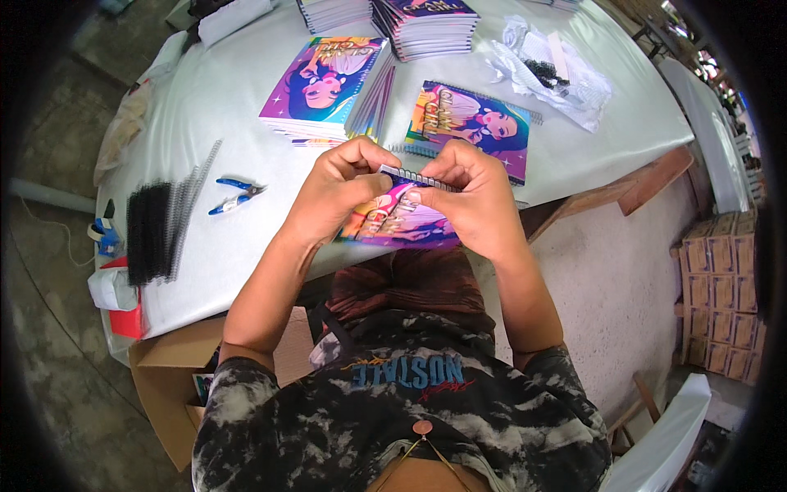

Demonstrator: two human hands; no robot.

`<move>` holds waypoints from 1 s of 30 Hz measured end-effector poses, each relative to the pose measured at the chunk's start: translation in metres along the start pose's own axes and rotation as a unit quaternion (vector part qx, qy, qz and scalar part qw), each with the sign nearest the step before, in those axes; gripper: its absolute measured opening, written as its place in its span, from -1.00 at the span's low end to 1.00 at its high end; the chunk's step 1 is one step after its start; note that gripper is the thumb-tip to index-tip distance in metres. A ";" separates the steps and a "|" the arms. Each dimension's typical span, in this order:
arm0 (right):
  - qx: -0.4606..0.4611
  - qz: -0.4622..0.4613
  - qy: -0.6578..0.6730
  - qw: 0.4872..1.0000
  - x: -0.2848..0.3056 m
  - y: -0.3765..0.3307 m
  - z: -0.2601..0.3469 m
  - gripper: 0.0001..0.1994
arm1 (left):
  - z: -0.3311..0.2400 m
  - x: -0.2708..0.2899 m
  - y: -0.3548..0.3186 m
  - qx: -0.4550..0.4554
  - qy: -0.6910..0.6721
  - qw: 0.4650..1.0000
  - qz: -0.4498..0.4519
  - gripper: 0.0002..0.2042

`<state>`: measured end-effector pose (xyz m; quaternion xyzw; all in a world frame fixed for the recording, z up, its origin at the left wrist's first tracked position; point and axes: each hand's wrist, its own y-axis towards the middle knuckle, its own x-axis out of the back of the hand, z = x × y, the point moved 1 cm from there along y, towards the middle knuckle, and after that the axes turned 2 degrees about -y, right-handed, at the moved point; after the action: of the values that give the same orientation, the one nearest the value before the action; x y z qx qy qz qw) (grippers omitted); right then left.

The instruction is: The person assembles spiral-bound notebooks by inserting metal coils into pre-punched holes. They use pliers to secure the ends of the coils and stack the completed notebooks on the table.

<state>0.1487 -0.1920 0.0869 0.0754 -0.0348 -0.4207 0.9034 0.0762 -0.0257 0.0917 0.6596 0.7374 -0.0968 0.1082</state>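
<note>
My left hand (pixel 340 193) and my right hand (pixel 471 197) both grip a small notebook (pixel 402 223) with a colourful illustrated cover, held above the table's near edge. Fingertips of both hands pinch its black spiral wire binding (pixel 410 176) along the top edge. The notebook's lower part shows between my wrists; the rest is hidden by my fingers.
On the white table (pixel 238 139) lie blue-handled pliers (pixel 234 197), a pile of black spiral wires (pixel 156 230), stacks of matching notebooks (pixel 332 86), one bound notebook (pixel 475 123), and crumpled plastic wrap (pixel 549 70). A cardboard box (pixel 164 377) sits on the floor at left; stacked cartons (pixel 721 287) at right.
</note>
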 end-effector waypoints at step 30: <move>0.046 -0.478 -0.334 0.811 0.071 0.006 -0.131 -0.54 | 0.108 -0.003 0.080 -0.191 0.637 0.731 -0.152 -0.38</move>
<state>0.2151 -0.2286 -0.0419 -0.0212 -0.3133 -0.7969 0.5162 0.1594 -0.0507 -0.0106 0.4108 0.7272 0.4739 -0.2789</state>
